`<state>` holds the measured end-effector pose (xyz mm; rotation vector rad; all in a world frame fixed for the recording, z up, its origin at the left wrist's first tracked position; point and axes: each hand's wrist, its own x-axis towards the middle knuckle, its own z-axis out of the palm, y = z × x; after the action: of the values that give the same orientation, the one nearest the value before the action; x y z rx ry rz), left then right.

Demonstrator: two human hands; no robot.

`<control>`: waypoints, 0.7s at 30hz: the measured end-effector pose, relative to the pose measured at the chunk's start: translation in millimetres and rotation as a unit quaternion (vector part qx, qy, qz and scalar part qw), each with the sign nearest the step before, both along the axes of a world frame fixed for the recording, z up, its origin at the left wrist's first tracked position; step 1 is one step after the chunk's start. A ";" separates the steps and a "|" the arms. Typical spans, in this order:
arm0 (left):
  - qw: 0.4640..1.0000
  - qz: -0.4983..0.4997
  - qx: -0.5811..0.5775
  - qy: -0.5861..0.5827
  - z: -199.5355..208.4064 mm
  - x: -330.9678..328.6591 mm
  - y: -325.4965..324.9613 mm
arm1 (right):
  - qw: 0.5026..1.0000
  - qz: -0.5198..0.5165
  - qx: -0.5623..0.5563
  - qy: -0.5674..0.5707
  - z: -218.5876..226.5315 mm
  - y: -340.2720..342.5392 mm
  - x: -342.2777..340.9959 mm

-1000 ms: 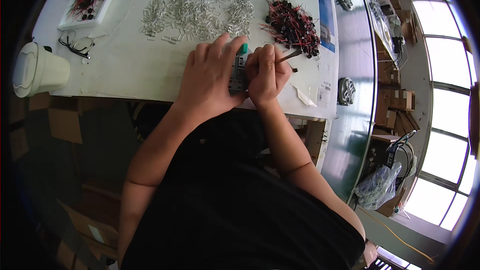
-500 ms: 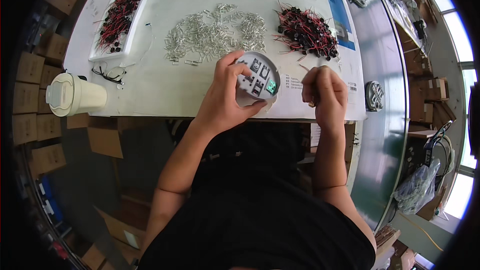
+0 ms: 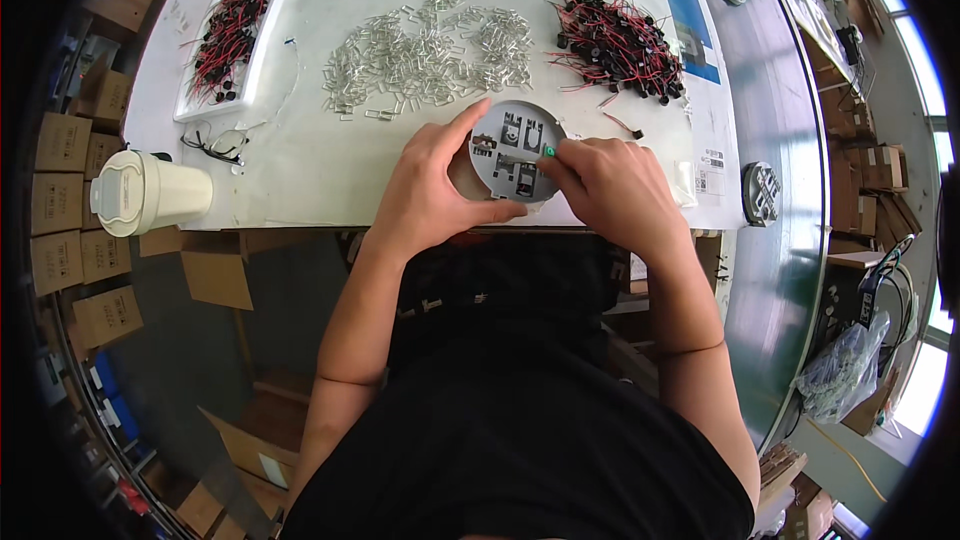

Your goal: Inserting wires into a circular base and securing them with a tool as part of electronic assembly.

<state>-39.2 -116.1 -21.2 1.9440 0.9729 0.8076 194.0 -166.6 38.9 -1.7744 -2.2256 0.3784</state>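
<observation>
A round grey plastic housing [image 3: 508, 148] with several moulded recesses is held above the table's near edge. My left hand [image 3: 425, 185] grips its left side, thumb along the lower rim and fingers along the upper left. From the right, my right hand [image 3: 625, 190] reaches over the rim with thumb and index finger closed at a small green board [image 3: 550, 151]. Those fingers cover most of the board. Beyond my right hand, a small black part with a red wire [image 3: 637, 134] lies alone on the table.
A pile of clear U-shaped pieces [image 3: 425, 55] lies mid-table. Black parts with red wires form a heap [image 3: 620, 45] at right; more fill a white tray [image 3: 283, 0] at left. Glasses [image 3: 215, 147] and a cream cup [image 3: 150, 193] stand nearby. Another grey housing [image 3: 761, 193] is at far right.
My right hand has moved left from beside the housing onto its right rim. A black part with a red wire now shows on the table where that hand was. The housing has turned slightly.
</observation>
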 end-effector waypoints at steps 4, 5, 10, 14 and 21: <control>1.000 0.017 0.020 0.008 0.6 3.0 -2.4 | 0.999 0.001 0.039 -0.013 -1.7 3.1 -5.2; 0.999 0.019 0.027 0.010 -0.4 3.4 -2.5 | 0.999 0.004 0.039 -0.019 -2.1 3.9 -6.3; 0.998 0.023 0.066 0.008 -0.7 4.7 -1.9 | 0.999 0.012 0.034 -0.030 -1.9 6.3 -9.3; 0.996 0.021 0.081 0.004 -0.4 4.4 -1.1 | 0.999 0.014 0.037 -0.028 -2.3 5.9 -9.8; 0.998 0.019 0.058 -0.001 -4.9 3.4 -1.3 | 0.999 0.010 0.040 -0.020 -6.0 6.0 -11.5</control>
<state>-35.8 -117.4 -26.1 2.0294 0.9831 0.9049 182.5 -160.7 32.9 -1.7337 -2.2543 0.2569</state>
